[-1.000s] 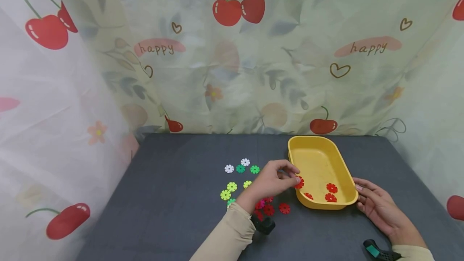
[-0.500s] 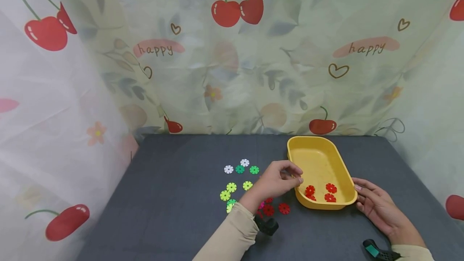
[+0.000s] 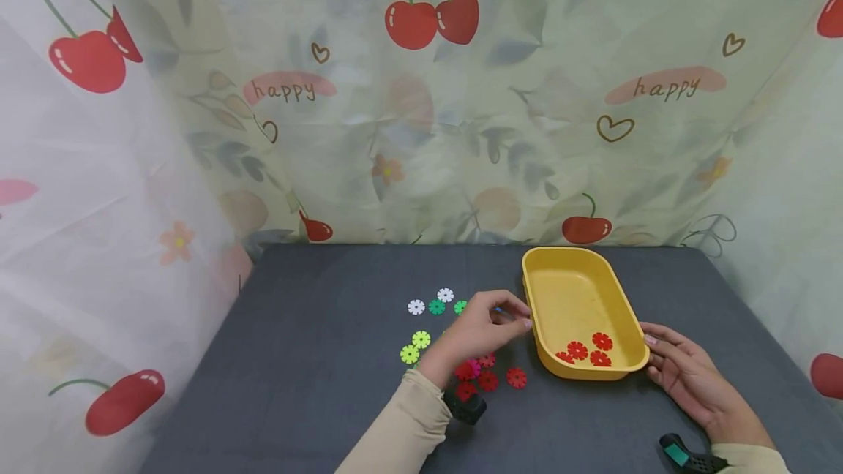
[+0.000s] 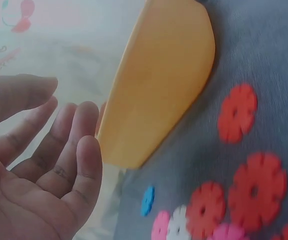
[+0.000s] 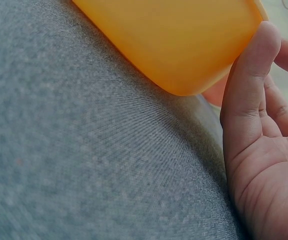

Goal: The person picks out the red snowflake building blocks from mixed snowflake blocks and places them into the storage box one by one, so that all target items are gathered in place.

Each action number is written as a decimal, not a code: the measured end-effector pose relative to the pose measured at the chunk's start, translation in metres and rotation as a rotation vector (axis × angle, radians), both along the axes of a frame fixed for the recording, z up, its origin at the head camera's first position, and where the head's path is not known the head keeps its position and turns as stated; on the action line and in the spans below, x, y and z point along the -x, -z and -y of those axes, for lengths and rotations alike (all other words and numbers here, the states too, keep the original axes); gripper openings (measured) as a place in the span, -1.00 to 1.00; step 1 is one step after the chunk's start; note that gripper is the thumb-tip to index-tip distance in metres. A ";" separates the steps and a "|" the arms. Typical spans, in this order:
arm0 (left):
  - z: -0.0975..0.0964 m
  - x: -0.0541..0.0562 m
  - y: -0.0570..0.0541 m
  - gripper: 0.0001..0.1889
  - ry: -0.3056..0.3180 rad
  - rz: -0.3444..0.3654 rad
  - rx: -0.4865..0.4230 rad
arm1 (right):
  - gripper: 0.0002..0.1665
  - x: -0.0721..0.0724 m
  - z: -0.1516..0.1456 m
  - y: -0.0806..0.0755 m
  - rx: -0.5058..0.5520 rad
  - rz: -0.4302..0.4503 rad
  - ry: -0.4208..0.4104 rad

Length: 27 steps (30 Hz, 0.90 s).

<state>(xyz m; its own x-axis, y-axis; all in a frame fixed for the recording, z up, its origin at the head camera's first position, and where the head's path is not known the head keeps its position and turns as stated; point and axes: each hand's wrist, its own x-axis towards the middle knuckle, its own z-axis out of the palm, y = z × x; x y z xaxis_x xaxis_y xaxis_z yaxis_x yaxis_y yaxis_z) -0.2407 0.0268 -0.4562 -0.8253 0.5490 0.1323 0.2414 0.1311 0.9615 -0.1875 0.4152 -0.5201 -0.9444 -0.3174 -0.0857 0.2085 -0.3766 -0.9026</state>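
My left hand (image 3: 476, 331) is just left of the yellow plastic tray (image 3: 626, 313), its fingers loosely bent. In the left wrist view its palm (image 4: 29, 200) shows nothing between thumb and fingers. Several red notched snowflake discs (image 3: 577, 350) lie at the near end inside the tray. On the right, my right hand (image 3: 688, 375) touches the tray's outer side near its near corner. The right wrist view has the thumb (image 5: 254, 65) against the tray wall (image 5: 184, 45), with the other fingers behind it. Below the left hand, red snowflake discs (image 3: 488, 381) and pink ones lie on the cloth, partly covered by the wrist.
White snowflake discs (image 3: 416, 307), a dark green one (image 3: 437, 306) and yellow-green ones (image 3: 421, 340) lie left of the left hand. A blue disc (image 4: 147, 201) shows in the left wrist view. A printed curtain (image 3: 421, 130) hangs behind the grey-covered table (image 3: 316, 357).
A red snowflake disc pinched in my left hand was released into the tray. That empty hand then drew back left, off the tray rim. My right hand stayed at the tray's side.
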 end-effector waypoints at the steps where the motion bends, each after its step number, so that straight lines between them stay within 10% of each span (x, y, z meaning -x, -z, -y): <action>1: 0.003 0.000 0.000 -0.81 -0.007 -0.003 0.009 | -0.55 0.000 0.000 0.000 0.002 0.001 -0.001; 27: 0.106 -0.006 0.020 -0.75 -0.065 -0.061 0.167 | -0.59 0.000 0.001 -0.001 -0.030 0.029 0.038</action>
